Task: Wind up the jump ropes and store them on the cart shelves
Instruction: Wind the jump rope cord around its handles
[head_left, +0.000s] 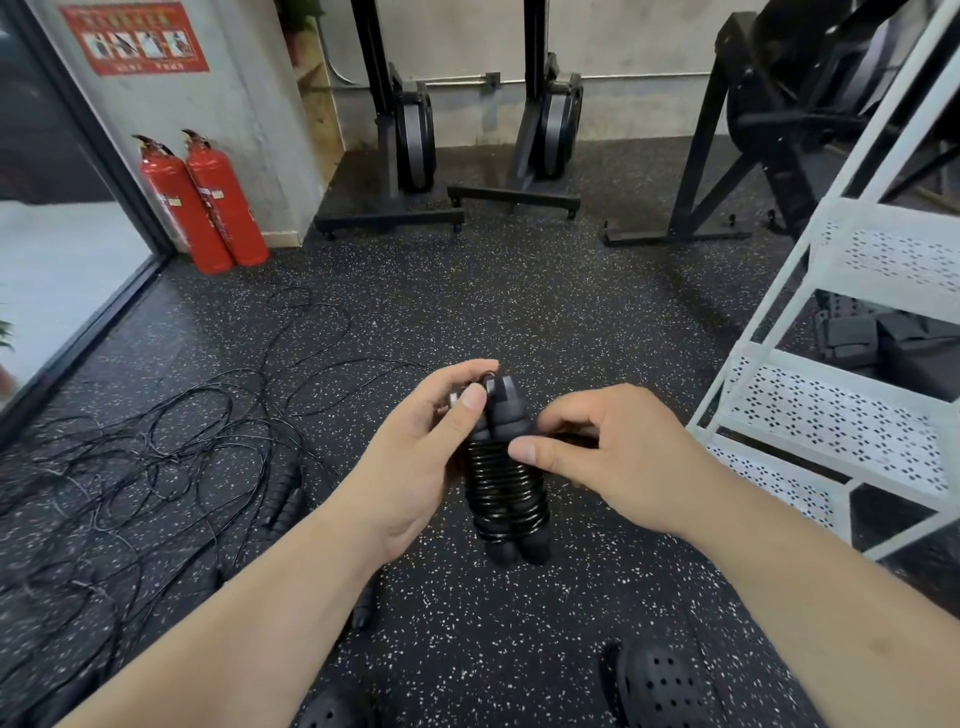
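Holding a wound black jump rope bundle, cord coiled tight round two paired handles, above the speckled black rubber floor. Left hand: fingers grasp the handle tops. Right hand: fingers pinch the cord at the upper coils. Loose black ropes lie tangled on the floor, left side. White perforated metal cart stands to the right, apart from the bundle.

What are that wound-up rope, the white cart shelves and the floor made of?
The wound jump rope: glossy black cord, probably plastic-coated, since its coils glint; its handles look matte foam or rubber. The cart shelves: white painted metal, judging by punched perforations. The floor: black speckled rubber matting, apparently.
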